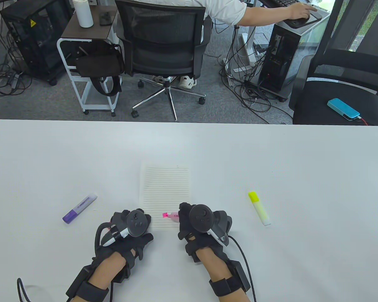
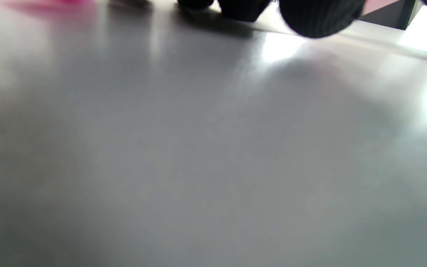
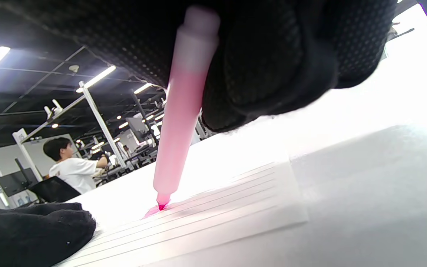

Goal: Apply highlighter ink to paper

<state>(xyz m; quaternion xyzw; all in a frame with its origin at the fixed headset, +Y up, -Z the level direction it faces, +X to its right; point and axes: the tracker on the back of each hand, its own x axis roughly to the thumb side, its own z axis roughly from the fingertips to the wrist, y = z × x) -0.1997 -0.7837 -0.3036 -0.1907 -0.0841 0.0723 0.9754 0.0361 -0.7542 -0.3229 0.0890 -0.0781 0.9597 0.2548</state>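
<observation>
The lined paper [image 1: 164,195] lies flat on the white table [image 1: 271,157], near the front edge and roughly central. The right hand [image 1: 201,225] grips a pink highlighter [image 1: 171,215] with fingers curled round the barrel; the grip is grasping the pen. In the right wrist view the highlighter [image 3: 178,122] stands tilted, tip down and touching the paper [image 3: 217,207] near one of its printed lines, with a small pink smear of ink on the sheet at the tip. In the table view the pink tip sits on the lower part of the sheet, close to its right edge.

The left hand [image 1: 129,228] rests at the lower left corner of the paper, its fingers reaching onto the sheet. The pictures do not show clearly whether those fingers lie straight or curled, so the state of the left grip cannot be told. The left wrist view is blurred; it shows only dark gloved fingertips [image 2: 317,18] at the top edge above the table surface [image 2: 198,148].

A purple highlighter [image 1: 79,208] lies capped on the table to the left of the left hand, well apart from the paper. A yellow highlighter [image 1: 259,208] lies capped to the right of the right hand, also apart from the paper.

Beyond the table, a person [image 1: 226,11] sits in a black office chair [image 1: 163,41], one arm stretched toward a computer tower [image 1: 283,59].
</observation>
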